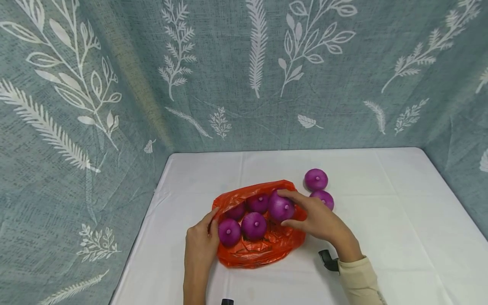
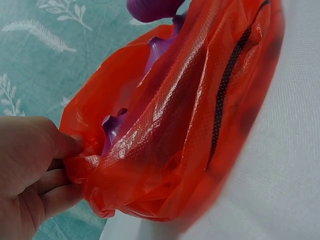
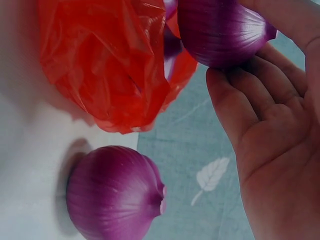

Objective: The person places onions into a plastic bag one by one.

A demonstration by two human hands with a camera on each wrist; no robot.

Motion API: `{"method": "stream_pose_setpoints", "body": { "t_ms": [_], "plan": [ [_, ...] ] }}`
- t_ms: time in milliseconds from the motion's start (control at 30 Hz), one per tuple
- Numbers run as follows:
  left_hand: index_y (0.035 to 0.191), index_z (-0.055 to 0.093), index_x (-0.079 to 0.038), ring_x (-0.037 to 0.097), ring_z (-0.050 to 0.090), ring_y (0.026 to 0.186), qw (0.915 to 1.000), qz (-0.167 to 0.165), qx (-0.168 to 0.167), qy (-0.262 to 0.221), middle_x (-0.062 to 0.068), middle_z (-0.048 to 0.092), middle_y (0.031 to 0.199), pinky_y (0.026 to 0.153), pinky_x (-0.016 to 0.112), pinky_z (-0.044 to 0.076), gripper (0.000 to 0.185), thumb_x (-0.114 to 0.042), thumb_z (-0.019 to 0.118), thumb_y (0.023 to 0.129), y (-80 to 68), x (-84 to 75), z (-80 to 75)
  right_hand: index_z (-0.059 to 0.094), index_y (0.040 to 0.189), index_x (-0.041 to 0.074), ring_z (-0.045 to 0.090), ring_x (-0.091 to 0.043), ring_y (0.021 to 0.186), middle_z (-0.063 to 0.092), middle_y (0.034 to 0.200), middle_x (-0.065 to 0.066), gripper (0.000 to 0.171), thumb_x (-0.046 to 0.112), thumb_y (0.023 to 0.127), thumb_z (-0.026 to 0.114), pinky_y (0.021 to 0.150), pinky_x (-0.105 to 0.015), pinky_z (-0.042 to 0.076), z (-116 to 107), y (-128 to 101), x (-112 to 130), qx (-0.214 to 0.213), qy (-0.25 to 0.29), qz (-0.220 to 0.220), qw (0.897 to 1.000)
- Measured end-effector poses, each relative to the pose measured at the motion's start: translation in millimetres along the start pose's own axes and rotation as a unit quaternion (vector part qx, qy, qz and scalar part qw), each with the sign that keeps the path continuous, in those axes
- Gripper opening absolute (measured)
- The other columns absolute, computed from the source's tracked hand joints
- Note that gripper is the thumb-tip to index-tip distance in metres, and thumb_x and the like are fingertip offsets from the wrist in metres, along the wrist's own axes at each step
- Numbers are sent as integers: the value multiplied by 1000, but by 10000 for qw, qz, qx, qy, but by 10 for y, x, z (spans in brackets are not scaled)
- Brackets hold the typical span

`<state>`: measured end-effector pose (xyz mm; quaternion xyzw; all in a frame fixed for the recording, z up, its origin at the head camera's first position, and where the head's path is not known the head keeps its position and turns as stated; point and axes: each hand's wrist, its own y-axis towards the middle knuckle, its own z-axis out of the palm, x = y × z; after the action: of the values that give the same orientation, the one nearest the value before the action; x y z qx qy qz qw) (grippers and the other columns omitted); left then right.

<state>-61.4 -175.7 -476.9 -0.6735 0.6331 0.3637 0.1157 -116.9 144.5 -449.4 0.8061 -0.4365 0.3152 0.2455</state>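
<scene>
Right hand (image 1: 320, 220) has its grip on a purple onion (image 1: 281, 207), fingers over the top, thumb on the near side. That onion sits at the right edge of the orange bag (image 1: 263, 248), at the mouth, touching the bag's rim. Right wrist view confirms it: fingertips (image 3: 235, 100) curled against the onion (image 3: 220, 30), palm open below it.

Left hand (image 1: 200, 245) pinches the bag's left edge, thumb up on the rim. Left wrist view: thumb and fingers (image 2: 55, 145) bunch the plastic (image 2: 175, 135), grip narrow and holding bag film only. A black streak runs down the bag's outer side.

Inside the bag, besides the held one, four onions: front left (image 1: 229, 232), front centre (image 1: 253, 225), back centre (image 1: 259, 203), and one mostly hidden back left (image 1: 237, 210). They're packed touching each other.

Outside the bag, two loose onions on the surface (image 1: 400, 237): far one (image 1: 316, 179), and a near one (image 1: 323, 198) partly hidden behind the right hand. They sit just beside each other, right of the bag. The right wrist view shows one loose onion (image 3: 115, 192) lying on its side beside the bag.

Surface has a white cloth. Blue-grey leaf-print fabric (image 1: 244, 72) hangs behind and on both sides. Cream sleeve (image 1: 360, 281) on the right forearm, with a black strap (image 1: 328, 259) at the wrist.
</scene>
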Motion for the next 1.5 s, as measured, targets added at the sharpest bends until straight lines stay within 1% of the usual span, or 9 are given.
{"method": "stream_pose_setpoints", "body": {
  "t_ms": [233,367,567,733,1133,1267,1367,1400,1500],
  "plan": [
    [135,73,-4,17,59,65,10000,-45,27,24,21,78,113,60,25,54,34,-6,70,101,3,-11,-8,53,156,28,62,-24,133,60,152,2,78,27,87,90,110,-51,52,57,13,0,124,-70,107,9998],
    [135,72,-4,16,56,62,10000,-68,35,7,21,78,112,59,24,53,34,-6,70,101,3,-11,-9,53,156,26,64,-23,130,61,152,3,79,26,87,90,109,-51,53,98,4,7,216,-186,226,9993],
    [135,72,-3,18,63,66,10000,-66,-13,7,22,78,111,67,35,64,34,-6,70,101,-10,-7,-7,53,156,24,66,-23,124,64,148,-2,79,24,87,90,105,-50,56,158,10,27,336,-331,243,9986],
    [135,72,-3,20,68,70,10000,-81,-21,-20,22,78,114,74,41,65,34,-6,71,101,-13,-2,-7,54,156,24,65,-22,125,65,147,-1,79,24,86,91,104,-50,56,200,5,28,387,-353,319,9981],
    [135,72,-2,21,67,71,9999,-130,9,-19,22,77,115,74,42,65,34,-5,70,101,-24,-3,-6,52,157,23,67,-9,103,67,144,-1,80,22,86,90,103,-44,57,271,-22,-23,411,-597,99,9973],
    [135,72,-2,24,73,78,9999,-84,-26,-56,22,77,117,79,45,65,34,-5,70,101,-26,9,3,51,158,22,62,-6,83,67,144,-2,81,22,87,89,95,-39,60,293,-50,-37,393,-647,42,9971],
    [134,73,-3,27,76,83,9999,-45,-43,-83,22,76,118,80,46,65,33,-5,70,101,-29,22,7,50,158,22,52,-4,67,66,145,-3,81,22,88,89,85,-33,59,318,-68,-42,402,-675,22,9969],
    [133,73,-3,28,76,85,9999,-36,-49,-91,22,76,118,81,46,64,33,-5,70,101,-31,27,8,50,158,22,51,-3,65,66,145,-4,81,23,88,89,84,-32,59,326,-74,-44,410,-699,34,9967],
    [133,73,-2,27,76,84,9999,-33,-34,-96,22,76,117,78,44,65,32,-5,70,101,-34,36,14,50,158,22,53,-3,68,66,146,-5,81,23,88,89,89,-35,61,348,-86,-51,445,-769,85,9960]
  ]
}}
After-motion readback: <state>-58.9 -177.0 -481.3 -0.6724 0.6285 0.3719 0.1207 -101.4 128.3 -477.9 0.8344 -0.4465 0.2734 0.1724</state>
